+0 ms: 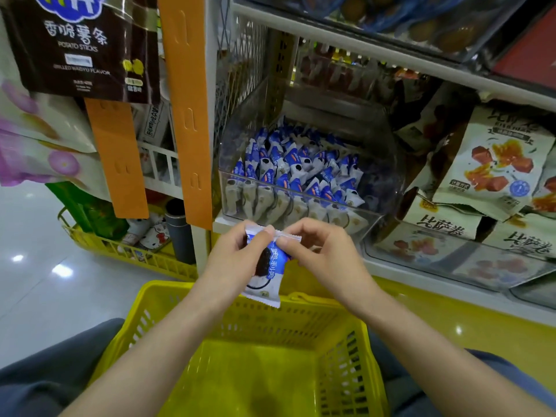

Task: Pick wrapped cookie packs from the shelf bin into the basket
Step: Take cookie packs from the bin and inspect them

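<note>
– Left hand (237, 251) first: how did it sit?

– Curled round the upper left corner of one cookie pack (266, 275), thumb pressed on the front. The right hand (319, 254) pinched the crimped top seal at the pack's right corner between thumb and forefinger, its other fingers folded in. Both were clamped on that same pack.

– Where was the pack itself?

– Hanging upright at the middle of the view, above the far rim of the yellow basket (168, 291), which lay at 6 o'clock, below the hands. At 12 o'clock from the hands, the clear bin (388, 164) stood on the shelf (391, 60), with many like packs (301, 170) heaped inside.

– Any writing you could read?

– The held pack was blue and white, showing a dark sandwich cookie; its white lettering was too blurred to read. At 10 o'clock hung a dark brown bag (78, 46) reading "POTATO STICKS" and "GRILLED WAGYU FLAVOR" under Chinese characters. At 3 o'clock lay pale bags (496, 167) with pictures of red cubes and large Chinese brush lettering.

– Anything else nearby?

– Orange hanging strips (183, 115) at 11 o'clock, and at 9 o'clock a second yellow basket (120, 248) holding goods.
</note>
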Demonstrator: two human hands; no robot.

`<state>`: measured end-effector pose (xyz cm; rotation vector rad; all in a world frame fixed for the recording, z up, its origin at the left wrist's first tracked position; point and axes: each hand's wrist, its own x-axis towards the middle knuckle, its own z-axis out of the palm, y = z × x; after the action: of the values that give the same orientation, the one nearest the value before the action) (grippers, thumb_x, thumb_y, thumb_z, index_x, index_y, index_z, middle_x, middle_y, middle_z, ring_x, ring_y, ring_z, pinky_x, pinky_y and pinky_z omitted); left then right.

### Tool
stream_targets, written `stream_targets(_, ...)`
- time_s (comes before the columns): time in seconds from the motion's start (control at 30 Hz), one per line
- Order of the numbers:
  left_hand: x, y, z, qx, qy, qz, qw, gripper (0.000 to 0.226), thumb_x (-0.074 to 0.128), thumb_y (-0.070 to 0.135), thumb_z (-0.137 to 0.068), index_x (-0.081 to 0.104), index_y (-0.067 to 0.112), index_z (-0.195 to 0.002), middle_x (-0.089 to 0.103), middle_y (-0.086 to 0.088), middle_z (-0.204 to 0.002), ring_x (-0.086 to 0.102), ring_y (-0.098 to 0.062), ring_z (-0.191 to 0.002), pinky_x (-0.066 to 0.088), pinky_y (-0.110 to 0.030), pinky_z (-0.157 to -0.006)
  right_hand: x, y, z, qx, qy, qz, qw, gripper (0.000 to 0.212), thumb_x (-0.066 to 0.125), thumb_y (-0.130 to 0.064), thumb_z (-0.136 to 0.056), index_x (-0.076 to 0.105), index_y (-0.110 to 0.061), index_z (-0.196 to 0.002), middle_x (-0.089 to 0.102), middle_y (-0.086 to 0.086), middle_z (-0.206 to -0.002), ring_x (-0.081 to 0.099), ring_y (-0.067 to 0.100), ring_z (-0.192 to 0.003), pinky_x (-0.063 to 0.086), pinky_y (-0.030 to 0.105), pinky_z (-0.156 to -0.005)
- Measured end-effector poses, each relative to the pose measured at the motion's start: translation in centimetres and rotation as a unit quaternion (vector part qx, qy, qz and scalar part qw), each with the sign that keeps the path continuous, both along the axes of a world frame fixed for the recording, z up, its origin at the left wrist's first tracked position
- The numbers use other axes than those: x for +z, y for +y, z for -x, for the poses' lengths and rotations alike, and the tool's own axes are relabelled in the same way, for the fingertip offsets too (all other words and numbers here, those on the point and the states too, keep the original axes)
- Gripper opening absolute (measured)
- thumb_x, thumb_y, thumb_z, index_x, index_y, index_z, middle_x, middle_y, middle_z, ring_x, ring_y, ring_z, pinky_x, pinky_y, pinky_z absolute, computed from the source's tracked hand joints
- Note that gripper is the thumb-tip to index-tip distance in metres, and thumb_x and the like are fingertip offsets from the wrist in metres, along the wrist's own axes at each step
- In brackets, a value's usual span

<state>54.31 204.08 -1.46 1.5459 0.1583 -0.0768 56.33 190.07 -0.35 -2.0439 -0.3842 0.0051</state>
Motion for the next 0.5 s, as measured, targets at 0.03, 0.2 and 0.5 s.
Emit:
stream_targets(0.03, -0.11, 0.05, -0.01, -0.001, -0.003, -0.001, 1.000, 0.021, 0.053, 0.026, -0.092, 0.063, 0.009, -0.089, 0.071, -0.011, -0.080, 0.066, -0.015, -0.070, 0.049, -0.026, -0.065, -0.16, -0.06, 0.10, -0.003, -0.060, 0.042, 0.997, 0.006, 0.066, -0.020, -0.084, 0.066, -0.020, -0.078, 0.063, -0.007, -0.073, 0.055, 0.001, -0.065, 0.044, 0.016, -0.061)
stream_targets(0.2, 0.10, -0.08, 0.01, -0.010, 0.002, 0.044, 0.999, 0.025, 0.053, 0.027, -0.091, 0.063, 0.004, -0.091, 0.068, 0.001, -0.061, 0.060, -0.002, -0.048, 0.043, -0.010, -0.045, -0.38, -0.36, 0.38, 0.005, -0.219, 0.116, 0.969, 0.006, 0.064, -0.020, -0.086, 0.067, -0.015, -0.085, 0.057, -0.009, -0.078, 0.052, 0.003, -0.071, 0.044, 0.014, -0.064)
stream_targets(0.5, -0.21, 0.67, -0.60, 0.059, -0.037, 0.077, 0.995, 0.031, 0.068, 0.023, -0.078, 0.060, 0.015, -0.107, 0.073, -0.001, -0.093, 0.069, -0.008, -0.082, 0.055, -0.019, -0.069, 0.32, 0.16, -0.20, -0.095, 0.171, -0.244, 0.950, 0.008, 0.050, -0.008, -0.093, 0.054, -0.001, -0.092, 0.065, 0.012, -0.085, 0.065, 0.006, -0.065, 0.055, 0.018, -0.059)
